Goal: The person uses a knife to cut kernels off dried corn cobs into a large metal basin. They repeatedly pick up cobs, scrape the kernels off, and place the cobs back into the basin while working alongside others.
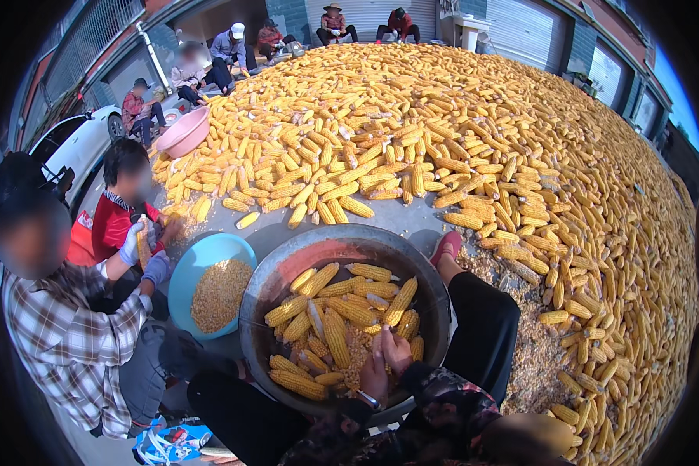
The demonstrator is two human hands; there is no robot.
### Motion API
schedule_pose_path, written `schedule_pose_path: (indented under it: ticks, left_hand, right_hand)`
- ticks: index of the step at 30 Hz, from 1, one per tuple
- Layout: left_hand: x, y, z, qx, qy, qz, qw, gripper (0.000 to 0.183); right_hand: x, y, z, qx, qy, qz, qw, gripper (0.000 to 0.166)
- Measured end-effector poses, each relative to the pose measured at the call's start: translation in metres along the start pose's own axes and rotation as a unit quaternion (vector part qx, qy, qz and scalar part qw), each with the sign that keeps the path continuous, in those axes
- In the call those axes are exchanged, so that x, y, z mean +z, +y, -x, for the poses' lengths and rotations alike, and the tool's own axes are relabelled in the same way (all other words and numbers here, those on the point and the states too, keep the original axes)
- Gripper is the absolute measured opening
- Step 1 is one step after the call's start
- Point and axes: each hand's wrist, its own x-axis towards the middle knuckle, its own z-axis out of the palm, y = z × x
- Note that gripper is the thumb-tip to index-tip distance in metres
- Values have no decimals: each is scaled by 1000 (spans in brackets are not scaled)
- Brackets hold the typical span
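A wide metal basin [349, 235] stands between my knees, holding yellow ears of corn [336, 338] and loose kernels [358, 352]. My left hand [374, 373] and my right hand [397, 352] are together over its near right part, fingers bent and touching or nearly so. Just beyond my right fingertips is the lower end of one corn ear [400, 302], tilted up to the right; whether I grip it cannot be made out. Whatever lies between my palms is hidden by the fingers.
A light blue basin [177, 291] of kernels stands left of mine. Beside it, a person in a plaid shirt [76, 326] holds a corn ear in gloved hands. A huge corn heap [442, 134] spreads ahead and right. A pink tub [184, 134] and several seated people border it.
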Motion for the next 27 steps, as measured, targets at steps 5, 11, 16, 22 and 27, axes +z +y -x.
schedule_pose_path:
  ticks: [5, 11, 16, 22, 27]
  left_hand:
    - [-8, 9, 6, -138, -78, 76, 984, 49]
    - [-7, 17, 4, -133, -54, 191, 971, 49]
    - [-8, -5, -13, -26, 2, 115, 993, 51]
    - [0, -8, -20, 89, 99, 147, 980, 54]
    - [-6, 0, -13, -80, -45, 183, 979, 58]
  right_hand:
    - [-3, 14, -1, -37, -17, -14, 999, 46]
    - [-5, 14, 2, -125, 36, 64, 989, 38]
    - [5, 22, -8, -108, 31, 7, 994, 37]
    - [5, 4, 14, -116, -69, 98, 986, 46]
    - [7, 17, 11, -73, -32, 137, 987, 50]
